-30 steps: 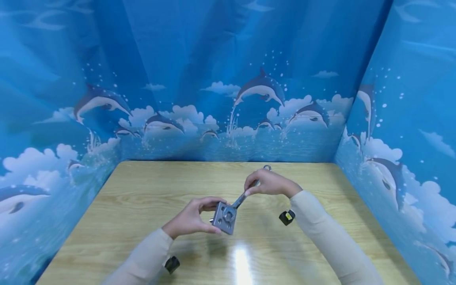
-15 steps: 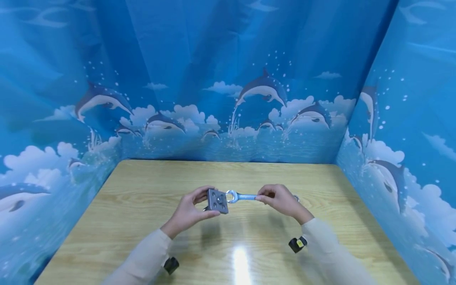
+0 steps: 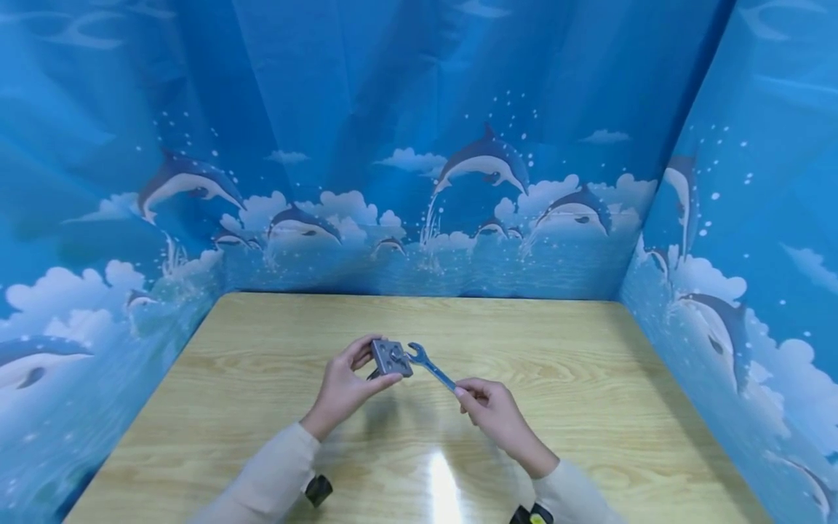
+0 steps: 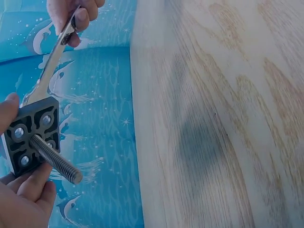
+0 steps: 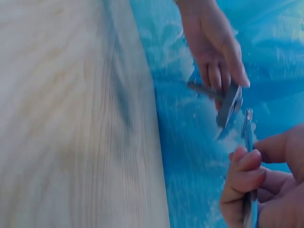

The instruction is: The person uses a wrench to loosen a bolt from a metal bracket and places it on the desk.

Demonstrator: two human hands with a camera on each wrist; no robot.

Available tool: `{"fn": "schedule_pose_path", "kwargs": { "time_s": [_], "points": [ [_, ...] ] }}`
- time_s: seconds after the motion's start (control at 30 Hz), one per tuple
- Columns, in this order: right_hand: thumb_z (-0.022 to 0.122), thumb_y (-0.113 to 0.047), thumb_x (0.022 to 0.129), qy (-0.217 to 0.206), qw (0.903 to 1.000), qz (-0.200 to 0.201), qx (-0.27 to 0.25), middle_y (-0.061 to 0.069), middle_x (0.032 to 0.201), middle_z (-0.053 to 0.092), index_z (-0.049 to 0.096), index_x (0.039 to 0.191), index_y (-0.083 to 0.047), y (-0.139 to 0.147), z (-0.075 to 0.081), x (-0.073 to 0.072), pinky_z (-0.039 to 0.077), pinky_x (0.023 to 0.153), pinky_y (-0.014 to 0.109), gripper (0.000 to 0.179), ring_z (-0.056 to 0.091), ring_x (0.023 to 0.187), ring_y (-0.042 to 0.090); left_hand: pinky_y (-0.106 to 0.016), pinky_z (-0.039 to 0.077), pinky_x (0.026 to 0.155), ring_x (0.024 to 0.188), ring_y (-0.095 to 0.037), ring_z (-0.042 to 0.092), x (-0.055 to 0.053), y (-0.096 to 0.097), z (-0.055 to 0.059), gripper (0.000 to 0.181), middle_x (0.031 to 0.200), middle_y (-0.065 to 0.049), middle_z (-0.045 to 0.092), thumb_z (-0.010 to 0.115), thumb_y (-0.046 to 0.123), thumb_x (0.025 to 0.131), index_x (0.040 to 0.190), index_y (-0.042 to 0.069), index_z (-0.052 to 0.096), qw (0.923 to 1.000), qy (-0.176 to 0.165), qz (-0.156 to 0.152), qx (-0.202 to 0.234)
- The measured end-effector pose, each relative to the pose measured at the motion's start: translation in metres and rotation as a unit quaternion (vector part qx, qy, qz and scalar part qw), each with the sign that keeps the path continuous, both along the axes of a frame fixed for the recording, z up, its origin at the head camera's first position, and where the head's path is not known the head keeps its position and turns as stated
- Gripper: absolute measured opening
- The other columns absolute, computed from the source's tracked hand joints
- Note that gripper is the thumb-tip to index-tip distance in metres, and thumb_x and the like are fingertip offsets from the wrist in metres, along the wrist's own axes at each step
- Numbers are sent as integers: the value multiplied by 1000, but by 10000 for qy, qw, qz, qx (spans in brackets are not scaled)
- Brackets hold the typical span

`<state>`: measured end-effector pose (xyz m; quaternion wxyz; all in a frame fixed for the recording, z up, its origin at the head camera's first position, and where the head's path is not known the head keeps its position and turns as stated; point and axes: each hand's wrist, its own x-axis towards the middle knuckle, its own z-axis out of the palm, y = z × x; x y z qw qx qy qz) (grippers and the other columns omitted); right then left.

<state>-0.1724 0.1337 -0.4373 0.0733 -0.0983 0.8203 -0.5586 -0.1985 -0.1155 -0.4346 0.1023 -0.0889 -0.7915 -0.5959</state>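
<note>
Head view, left hand: fingers and thumb of the left hand (image 3: 343,386) pinch one square metal plate (image 3: 386,362), which is held above the table at the hand's 2 o'clock.
Head view, right hand: the right hand (image 3: 499,416), well apart at the left's 3 to 4 o'clock, grips one wrench (image 3: 435,370), its open end pointing to 10 o'clock.
Left wrist view, plate's other face: one threaded bolt (image 4: 56,159) juts toward 4 o'clock, with four round metal studs (image 4: 46,119) about it, one partly behind the thread.
Right wrist view, gap: the wrench's end stands just beside the plate, a narrow space between; the head view leaves contact unclear. Here the bolt points to 10 o'clock.
Sleeves: two, pale (image 3: 271,466).
Black boxes: two, one near each cuff (image 3: 318,490).
Table: one, wood-grained (image 3: 537,349).
Backdrop: dolphin-printed blue sheeting (image 3: 393,109), at 9, 12 and 3 o'clock around the table.
</note>
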Motion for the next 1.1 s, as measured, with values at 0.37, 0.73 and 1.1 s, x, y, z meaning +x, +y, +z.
{"fn": "schedule_pose_path", "kwargs": {
  "time_s": [0.37, 0.73, 1.1],
  "points": [
    [54, -22, 88, -13, 9994, 125, -327, 11, 75, 58, 58, 107, 2, -23, -3, 17, 46, 45, 17, 31, 50, 55, 9, -23, 45, 90, 104, -14, 56, 4, 5, 1, 72, 116, -1, 58, 80, 38, 55, 119, 19, 53, 9988, 355, 200, -256],
    [53, -22, 89, -434, 9965, 235, -674, 7, 70, 56, 59, 110, 0, -28, -2, 21, 33, 38, 9, 31, 42, 48, 4, -23, 45, 90, 104, -13, 56, 7, 6, 1, 71, 116, -1, 58, 79, 37, 57, 120, 18, 52, 9986, 425, 64, -301],
    [55, -18, 88, 4, 9995, 141, -270, 2, 61, 51, 65, 101, -2, -27, -9, 14, 31, 38, 13, 23, 39, 48, 4, -23, 45, 89, 106, -13, 55, 9, 3, 1, 71, 118, 0, 57, 79, 38, 56, 119, 19, 52, 9990, 290, -225, -257]
  ]
}}
